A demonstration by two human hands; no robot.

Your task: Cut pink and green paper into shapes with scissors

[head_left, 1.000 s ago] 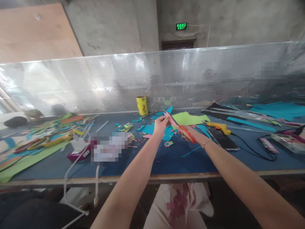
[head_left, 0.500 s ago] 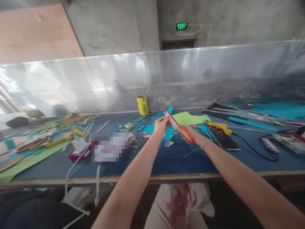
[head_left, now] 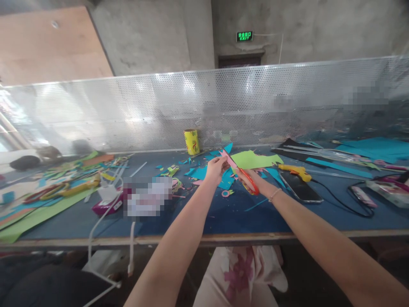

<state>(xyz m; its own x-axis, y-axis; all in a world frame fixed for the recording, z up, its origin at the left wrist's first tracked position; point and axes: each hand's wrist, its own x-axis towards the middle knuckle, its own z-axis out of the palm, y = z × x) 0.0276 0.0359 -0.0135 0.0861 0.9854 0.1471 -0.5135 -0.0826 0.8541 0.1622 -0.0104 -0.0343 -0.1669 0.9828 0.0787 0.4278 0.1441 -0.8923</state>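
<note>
My left hand (head_left: 216,169) pinches a small piece of pink paper (head_left: 224,154) above the middle of the table. My right hand (head_left: 252,181) is closed round the handles of red-handled scissors (head_left: 250,179); their blades point up and left along the pink paper. Beneath and behind the hands lie a green sheet (head_left: 257,159) and pieces of blue paper (head_left: 226,181). A small pink and blue paper ring (head_left: 226,193) rests on the table just in front of the hands.
Right of my hands lie a yellow glue gun (head_left: 295,171) with a black cord and a dark phone (head_left: 300,187). A yellow roll (head_left: 191,142) stands by the perforated metal panel (head_left: 153,115). At left are a purple power strip (head_left: 107,205) and yellow-handled scissors (head_left: 60,190).
The scissors' red handles have shifted slightly left and down with my right hand, still at the pink paper. My left hand stays nearly in place.
</note>
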